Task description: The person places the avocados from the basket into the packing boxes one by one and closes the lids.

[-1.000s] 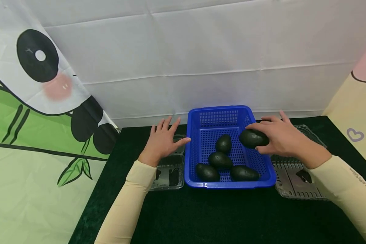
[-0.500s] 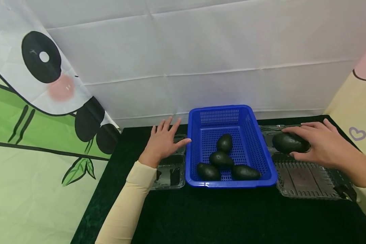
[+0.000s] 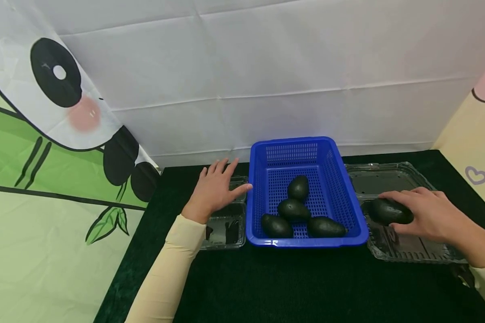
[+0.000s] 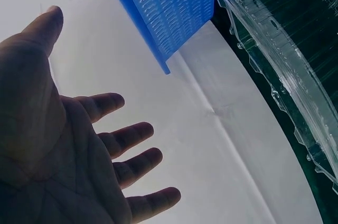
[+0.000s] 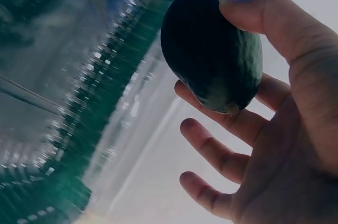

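A dark green avocado (image 3: 388, 211) is held in my right hand (image 3: 430, 213), over the clear plastic clamshell box (image 3: 414, 246) on the right. In the right wrist view, thumb and fingers grip the avocado (image 5: 208, 49) from opposite sides. Several more avocados (image 3: 294, 210) lie in the near half of the blue basket (image 3: 307, 242). My left hand (image 3: 212, 190) hovers with fingers spread by the basket's left rim, above another clear box (image 3: 222, 244). Nothing lies in its palm in the left wrist view, where the blue basket (image 4: 169, 12) shows beyond the thumb.
The right box's lid (image 3: 381, 177) lies folded back toward the wall. A dark green cloth (image 3: 299, 287) covers the table. A white sheet (image 3: 266, 80) hangs close behind, with printed panels at the left and right.
My right hand has carried the avocado from over the basket's right side across to the right-hand box, then lower and nearer. The left hand stays almost still.
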Motion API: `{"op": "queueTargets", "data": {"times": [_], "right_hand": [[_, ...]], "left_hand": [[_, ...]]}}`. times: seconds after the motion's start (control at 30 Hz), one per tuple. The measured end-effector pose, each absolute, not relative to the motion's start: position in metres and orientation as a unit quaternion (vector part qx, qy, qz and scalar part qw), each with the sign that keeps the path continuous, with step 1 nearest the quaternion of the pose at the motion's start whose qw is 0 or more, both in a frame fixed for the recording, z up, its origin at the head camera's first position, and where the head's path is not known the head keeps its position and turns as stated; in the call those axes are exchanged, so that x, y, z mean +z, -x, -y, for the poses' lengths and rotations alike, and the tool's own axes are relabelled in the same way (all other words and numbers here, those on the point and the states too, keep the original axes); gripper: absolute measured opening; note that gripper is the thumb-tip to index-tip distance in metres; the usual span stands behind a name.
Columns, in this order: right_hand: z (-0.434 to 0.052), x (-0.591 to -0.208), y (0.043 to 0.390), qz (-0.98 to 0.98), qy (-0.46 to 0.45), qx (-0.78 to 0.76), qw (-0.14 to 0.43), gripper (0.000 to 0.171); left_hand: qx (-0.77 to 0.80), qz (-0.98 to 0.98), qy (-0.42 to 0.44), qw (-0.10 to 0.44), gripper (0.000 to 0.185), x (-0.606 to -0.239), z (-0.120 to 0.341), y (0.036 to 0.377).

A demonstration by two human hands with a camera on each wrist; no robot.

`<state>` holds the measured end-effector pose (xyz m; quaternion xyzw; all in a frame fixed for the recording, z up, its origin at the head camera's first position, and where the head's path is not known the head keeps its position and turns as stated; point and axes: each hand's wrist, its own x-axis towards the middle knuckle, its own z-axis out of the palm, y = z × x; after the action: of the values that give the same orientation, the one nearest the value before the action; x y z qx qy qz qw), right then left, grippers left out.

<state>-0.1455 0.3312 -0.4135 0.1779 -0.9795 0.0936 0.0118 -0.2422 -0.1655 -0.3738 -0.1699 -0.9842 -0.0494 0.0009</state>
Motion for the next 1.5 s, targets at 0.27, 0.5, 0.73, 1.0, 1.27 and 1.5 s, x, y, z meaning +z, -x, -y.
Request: {"op": "queueTargets", "data": {"times": [0.27, 0.5, 0.73, 1.0, 1.27, 1.5], "right_hand": [[-0.329, -0.424, 0.141, 0.977, -0.183, 0.11, -0.025, 0.072], [-0.334, -0.432, 0.138, 0.97, -0.19, 0.135, -0.071, 0.072], [-0.334, -0.427, 0.141, 0.969, -0.185, 0.129, -0.098, 0.073], [-0.326, -0.402, 0.149, 0.97, -0.212, 0.103, -0.065, 0.061], [-0.314, -0.372, 0.16, 0.97, -0.23, 0.083, -0.017, 0.056], [-0.285, -0.342, 0.168, 0.968, -0.239, 0.073, 0.031, 0.054]], "left_hand": [[-0.042, 0.985, 0.168, 0.0, 0.09, -0.37, 0.168, 0.24], [-0.028, 0.987, 0.157, -0.007, 0.084, -0.373, 0.171, 0.237], [-0.03, 0.988, 0.15, -0.022, 0.083, -0.378, 0.174, 0.237], [-0.037, 0.987, 0.153, -0.019, 0.081, -0.382, 0.176, 0.235], [-0.039, 0.987, 0.152, -0.025, 0.081, -0.38, 0.175, 0.233], [-0.04, 0.987, 0.155, -0.017, 0.081, -0.382, 0.176, 0.234]]}}
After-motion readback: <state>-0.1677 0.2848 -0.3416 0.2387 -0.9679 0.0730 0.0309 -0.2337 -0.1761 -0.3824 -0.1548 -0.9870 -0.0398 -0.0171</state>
